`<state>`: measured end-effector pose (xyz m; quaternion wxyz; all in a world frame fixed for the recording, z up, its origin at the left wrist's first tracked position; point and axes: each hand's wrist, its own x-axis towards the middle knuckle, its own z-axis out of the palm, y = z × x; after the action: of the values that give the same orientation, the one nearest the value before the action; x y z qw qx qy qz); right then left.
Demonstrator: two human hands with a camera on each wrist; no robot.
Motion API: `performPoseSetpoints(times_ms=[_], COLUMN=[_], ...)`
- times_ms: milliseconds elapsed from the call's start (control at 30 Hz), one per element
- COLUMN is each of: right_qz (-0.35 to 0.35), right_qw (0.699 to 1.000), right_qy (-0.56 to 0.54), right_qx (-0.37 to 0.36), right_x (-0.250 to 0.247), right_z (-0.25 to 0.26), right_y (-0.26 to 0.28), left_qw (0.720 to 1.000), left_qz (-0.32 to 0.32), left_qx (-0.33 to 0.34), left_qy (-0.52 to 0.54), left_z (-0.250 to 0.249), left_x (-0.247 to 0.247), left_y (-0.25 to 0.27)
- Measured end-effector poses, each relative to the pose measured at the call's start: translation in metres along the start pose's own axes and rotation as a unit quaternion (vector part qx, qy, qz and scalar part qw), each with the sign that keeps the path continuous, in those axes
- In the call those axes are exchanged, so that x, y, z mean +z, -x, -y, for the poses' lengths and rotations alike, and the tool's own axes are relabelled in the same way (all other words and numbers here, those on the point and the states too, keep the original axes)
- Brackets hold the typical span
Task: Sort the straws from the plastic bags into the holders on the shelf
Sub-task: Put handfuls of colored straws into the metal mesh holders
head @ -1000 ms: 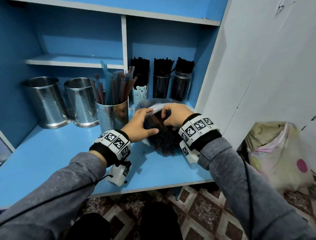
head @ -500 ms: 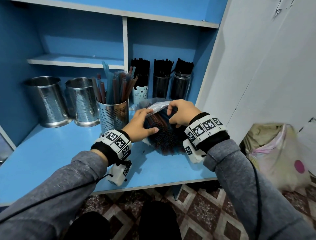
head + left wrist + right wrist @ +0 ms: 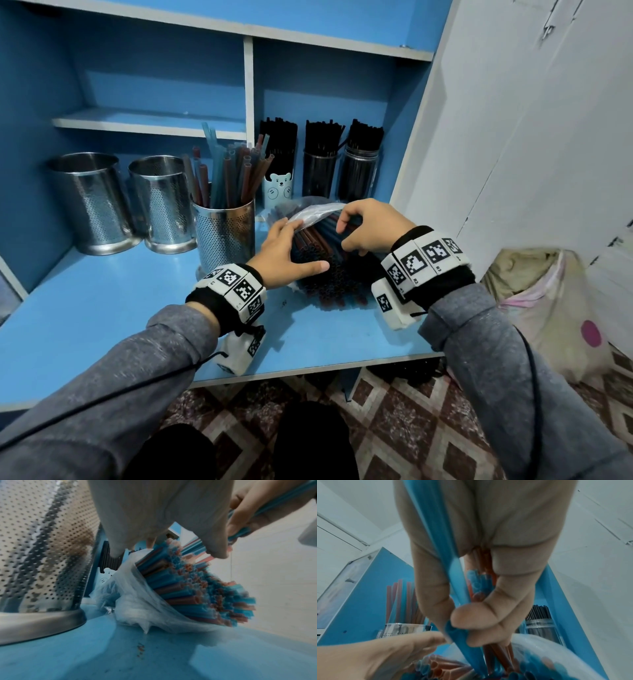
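A clear plastic bag (image 3: pixel 310 212) of blue and red straws (image 3: pixel 325 274) lies on the blue shelf (image 3: pixel 102 308), its open end toward me. My left hand (image 3: pixel 291 251) rests on the bundle with straight fingers at the bag's rim and the thumb across the straw ends. My right hand (image 3: pixel 356 228) grips a bunch of blue and red straws (image 3: pixel 471 588) above the bag, fingers curled round them. A perforated steel holder (image 3: pixel 224 236) just left of the bag has coloured straws in it. In the left wrist view the bag (image 3: pixel 137 595) sits beside that holder (image 3: pixel 42 561).
Two empty steel holders (image 3: pixel 92 202) (image 3: pixel 164 205) stand at the left. A bear cup (image 3: pixel 279 188) and two dark jars (image 3: pixel 320 171) (image 3: pixel 361 171) of black straws stand at the back. A white wall (image 3: pixel 513 154) is on the right, with a sack (image 3: pixel 548 308) on the floor below it.
My right hand has lifted up and to the right with a bunch of straws. The left hand has stayed on the bag.
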<state>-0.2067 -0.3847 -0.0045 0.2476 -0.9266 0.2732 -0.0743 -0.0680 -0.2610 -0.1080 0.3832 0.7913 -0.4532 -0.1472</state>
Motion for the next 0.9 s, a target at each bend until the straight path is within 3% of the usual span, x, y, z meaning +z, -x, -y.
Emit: performPoseSetpoints(times_ms=[100, 200, 433, 567, 667, 733, 800, 900], right_qz=[0.013, 0.023, 0.058, 0.051, -0.077, -0.157, -0.193, -0.240], right_qw=[1.000, 1.000, 0.996, 0.997, 0.992, 0.979, 0.964, 0.946], right_qy=[0.008, 0.012, 0.046, 0.025, 0.050, 0.005, -0.086, -0.092], right_qx=[0.000, -0.003, -0.041, -0.049, -0.091, -0.129, -0.164, -0.199], right_x=[-0.012, -0.022, -0.046, -0.056, -0.067, -0.075, -0.081, -0.077], right_z=[-0.003, -0.002, 0.007, 0.008, 0.005, 0.007, 0.010, 0.017], right_y=[0.013, 0.028, 0.060, 0.075, 0.087, 0.096, 0.104, 0.106], left_qw=[0.999, 0.989, 0.945, 0.948, 0.955, 0.959, 0.963, 0.961], left_qz=[-0.030, -0.081, -0.038, -0.041, -0.044, -0.063, -0.072, -0.088], left_qx=[0.007, 0.112, 0.321, 0.312, 0.289, 0.275, 0.257, 0.256], left_qy=[-0.031, -0.046, -0.056, -0.048, -0.045, -0.012, 0.020, 0.058], left_z=[-0.007, -0.026, -0.084, -0.097, -0.100, -0.100, -0.103, -0.112], left_x=[0.007, 0.012, 0.018, 0.023, 0.023, 0.023, 0.023, 0.022], left_y=[0.004, 0.006, -0.021, -0.031, -0.038, -0.039, -0.039, -0.035])
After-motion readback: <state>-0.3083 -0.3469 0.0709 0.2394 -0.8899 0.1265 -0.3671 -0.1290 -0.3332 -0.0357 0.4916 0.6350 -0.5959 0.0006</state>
